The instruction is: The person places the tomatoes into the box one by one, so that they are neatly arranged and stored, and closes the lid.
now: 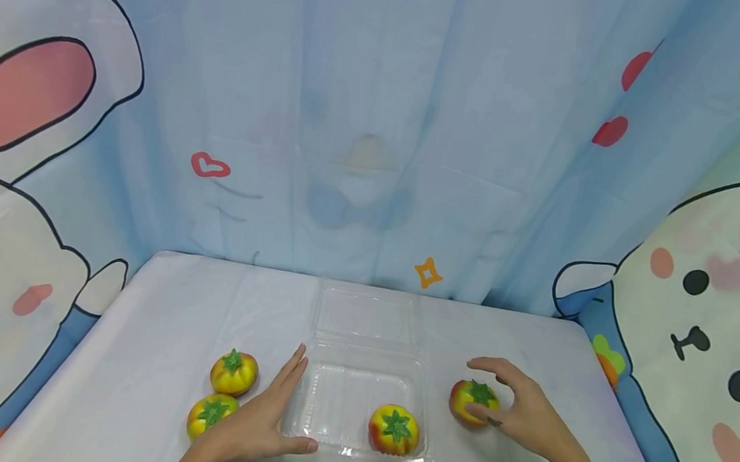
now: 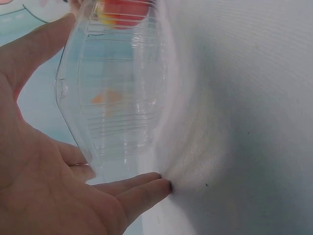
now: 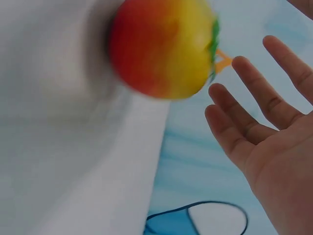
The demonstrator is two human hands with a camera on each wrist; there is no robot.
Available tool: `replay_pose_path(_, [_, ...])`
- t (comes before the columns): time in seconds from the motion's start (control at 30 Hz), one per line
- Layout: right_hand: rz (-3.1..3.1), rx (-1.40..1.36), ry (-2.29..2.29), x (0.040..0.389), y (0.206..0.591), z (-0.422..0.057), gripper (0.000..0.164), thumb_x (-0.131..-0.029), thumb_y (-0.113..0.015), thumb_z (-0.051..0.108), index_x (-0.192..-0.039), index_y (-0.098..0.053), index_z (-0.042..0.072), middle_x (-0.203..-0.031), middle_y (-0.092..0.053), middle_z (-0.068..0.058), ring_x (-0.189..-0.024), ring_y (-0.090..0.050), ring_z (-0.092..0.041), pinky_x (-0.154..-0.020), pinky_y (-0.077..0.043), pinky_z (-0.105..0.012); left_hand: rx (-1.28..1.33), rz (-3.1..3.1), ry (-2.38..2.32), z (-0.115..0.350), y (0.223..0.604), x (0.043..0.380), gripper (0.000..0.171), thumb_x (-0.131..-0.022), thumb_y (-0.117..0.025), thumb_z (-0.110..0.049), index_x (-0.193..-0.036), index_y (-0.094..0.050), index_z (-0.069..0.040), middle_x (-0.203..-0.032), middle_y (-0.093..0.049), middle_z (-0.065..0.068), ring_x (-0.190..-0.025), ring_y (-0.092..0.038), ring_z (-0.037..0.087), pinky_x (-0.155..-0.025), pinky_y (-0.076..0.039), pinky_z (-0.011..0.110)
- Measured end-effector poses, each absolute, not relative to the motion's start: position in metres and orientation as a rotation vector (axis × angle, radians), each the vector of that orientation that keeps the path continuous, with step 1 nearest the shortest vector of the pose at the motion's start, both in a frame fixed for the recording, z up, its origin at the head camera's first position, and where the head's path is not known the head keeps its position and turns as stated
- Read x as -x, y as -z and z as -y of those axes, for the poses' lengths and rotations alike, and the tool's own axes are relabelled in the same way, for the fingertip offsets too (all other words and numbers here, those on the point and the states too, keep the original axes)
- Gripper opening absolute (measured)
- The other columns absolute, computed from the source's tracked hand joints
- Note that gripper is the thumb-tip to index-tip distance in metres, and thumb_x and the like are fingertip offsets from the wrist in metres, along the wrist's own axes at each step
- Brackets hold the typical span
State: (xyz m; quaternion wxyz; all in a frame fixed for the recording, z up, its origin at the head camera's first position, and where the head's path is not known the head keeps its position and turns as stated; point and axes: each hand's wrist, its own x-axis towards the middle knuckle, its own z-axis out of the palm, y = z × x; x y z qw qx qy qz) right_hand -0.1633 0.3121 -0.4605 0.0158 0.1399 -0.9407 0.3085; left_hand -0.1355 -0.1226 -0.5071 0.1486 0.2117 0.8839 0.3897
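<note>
A clear plastic clamshell box (image 1: 334, 398) lies on the table with its lid folded back. One yellow-and-red tomato-like fruit (image 1: 394, 430) with a green leafy top sits in its front right corner. My left hand (image 1: 262, 414) is spread along the box's left side, fingers straight, thumb near the front edge; the left wrist view shows the box wall (image 2: 73, 107) between thumb and fingers. To the right of the box, my right hand (image 1: 527, 410) hovers around another such fruit (image 1: 470, 400), thumb and fingers apart. In the right wrist view, straight fingertips are just off its leafy top.
Two more of these fruits, a rear one (image 1: 234, 373) and a front one (image 1: 208, 412), sit left of the box, the front one partly behind my left hand. A white cloth covers the table (image 1: 166, 330). Behind it hangs a blue cartoon curtain (image 1: 368, 112).
</note>
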Motion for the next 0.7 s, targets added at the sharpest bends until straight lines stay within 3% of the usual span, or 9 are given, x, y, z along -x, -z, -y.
replay_pose_path(0.4, [3.021,-0.284,-1.095,0.168,0.495,-0.334,0.08,-0.083,-0.092,0.033,-0.149,-0.054,0.006,-0.15,-0.059,-0.022,-0.129,-0.061,-0.044,-0.102,-0.06,-0.057,-0.612,-2.548,-1.115,0.123,0.503,0.135,0.125,-0.086,-0.078,-0.065,-0.172,-0.005,-0.011,-0.181,0.012,-0.001,-0.163,-0.028,0.037,-0.122,-0.042,0.061])
replay_pose_path(0.7, [3.026,-0.214,-1.172,0.172,0.508,-0.337,0.073,-0.083,-0.091,0.034,-0.143,-0.059,0.008,-0.146,-0.063,-0.019,-0.129,-0.061,-0.041,-0.104,-0.06,-0.052,-0.615,-2.555,-1.113,0.123,0.504,0.135,0.126,-0.086,-0.08,-0.063,-0.172,-0.004,-0.012,-0.181,0.011,0.001,-0.162,-0.03,0.037,-0.123,-0.041,0.062])
